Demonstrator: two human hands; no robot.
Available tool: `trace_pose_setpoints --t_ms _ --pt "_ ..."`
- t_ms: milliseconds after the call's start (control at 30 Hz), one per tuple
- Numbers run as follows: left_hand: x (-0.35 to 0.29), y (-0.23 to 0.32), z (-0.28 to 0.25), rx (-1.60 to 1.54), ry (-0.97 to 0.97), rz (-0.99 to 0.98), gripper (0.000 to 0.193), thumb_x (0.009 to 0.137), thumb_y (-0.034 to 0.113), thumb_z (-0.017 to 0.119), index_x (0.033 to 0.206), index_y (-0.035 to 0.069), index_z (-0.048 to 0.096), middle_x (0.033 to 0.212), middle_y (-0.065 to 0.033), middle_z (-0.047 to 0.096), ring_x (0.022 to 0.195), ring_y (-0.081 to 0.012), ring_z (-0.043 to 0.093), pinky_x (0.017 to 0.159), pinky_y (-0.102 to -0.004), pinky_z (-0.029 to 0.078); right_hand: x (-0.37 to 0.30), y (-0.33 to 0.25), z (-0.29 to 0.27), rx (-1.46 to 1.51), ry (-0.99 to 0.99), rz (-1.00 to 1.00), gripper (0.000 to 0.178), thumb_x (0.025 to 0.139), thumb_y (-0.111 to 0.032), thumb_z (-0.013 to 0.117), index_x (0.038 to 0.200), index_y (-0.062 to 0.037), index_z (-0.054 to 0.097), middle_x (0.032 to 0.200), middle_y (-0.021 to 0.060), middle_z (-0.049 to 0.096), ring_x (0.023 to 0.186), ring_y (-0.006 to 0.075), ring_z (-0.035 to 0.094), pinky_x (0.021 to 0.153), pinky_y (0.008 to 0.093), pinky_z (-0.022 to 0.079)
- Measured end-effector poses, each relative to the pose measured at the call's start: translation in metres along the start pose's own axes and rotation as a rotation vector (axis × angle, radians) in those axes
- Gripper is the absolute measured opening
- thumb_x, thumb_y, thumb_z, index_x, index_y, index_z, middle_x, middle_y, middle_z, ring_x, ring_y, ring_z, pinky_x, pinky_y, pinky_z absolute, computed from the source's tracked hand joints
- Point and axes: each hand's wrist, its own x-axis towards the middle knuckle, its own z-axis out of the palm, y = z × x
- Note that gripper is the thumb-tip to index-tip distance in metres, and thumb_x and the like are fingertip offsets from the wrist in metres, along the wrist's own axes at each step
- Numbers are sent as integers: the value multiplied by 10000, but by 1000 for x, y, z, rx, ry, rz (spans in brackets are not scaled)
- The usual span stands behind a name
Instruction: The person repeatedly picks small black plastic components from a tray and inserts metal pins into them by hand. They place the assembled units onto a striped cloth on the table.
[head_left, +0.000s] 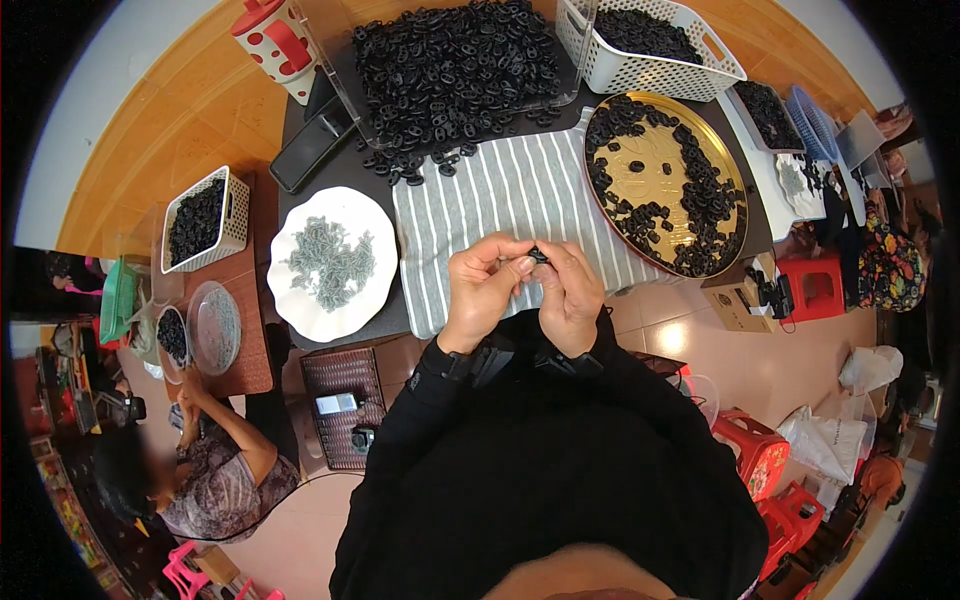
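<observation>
My left hand (482, 285) and my right hand (571, 296) meet over the near part of a grey-and-white striped cloth (500, 190). Between the fingertips of both, pinched closed, is a small black plastic piece (538, 255); its finer shape is partly covered by the fingers. Left of the cloth stands a white scalloped plate (290, 262) with a heap of small grey springs (330, 262). To the right, a round gold tray (640, 180) carries many small black pieces. Beyond the cloth, a clear bin (345, 95) is heaped with black two-holed plastic pieces (455, 70), some spilled at its front.
A phone (312, 147) and a red-and-white dotted cup (275, 45) are at the back left. A white basket (660, 62) of black pieces stands at the back right. At a side table on the left, another person (215, 460) reaches toward bowls. Red stools (750, 452) stand at the right.
</observation>
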Motion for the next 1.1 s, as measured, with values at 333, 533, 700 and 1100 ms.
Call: trace_pose_setpoints --t_ms 333,533,700,1100 --pt "-1 2 -1 63 -1 -21 172 874 -75 617 1023 -8 673 837 -38 655 694 -75 588 557 -182 443 0 -2 4 69 24 49 254 844 120 548 1081 48 606 846 135 587 701 225 599 619 284 469" --pt "0 6 5 47 8 -18 231 889 -29 625 1114 7 660 816 -13 650 687 -54 569 555 -186 423 5 -3 -3 311 -50 208 220 890 80 543 1098 52 607 856 74 604 735 123 588 647 241 468" --pt "2 4 5 -13 -53 -6 362 893 -14 632 1252 24 601 847 -5 638 706 -52 563 567 -189 427 29 0 -60 584 -224 733 249 853 11 622 1100 29 646 850 51 648 719 101 594 653 232 487" --pt "2 0 6 86 -59 63 334 903 -8 623 1237 0 607 866 -6 609 709 -56 537 599 -194 438 228 68 -160 204 -274 648 240 918 -55 612 1119 73 589 977 146 675 831 178 669 710 255 561"
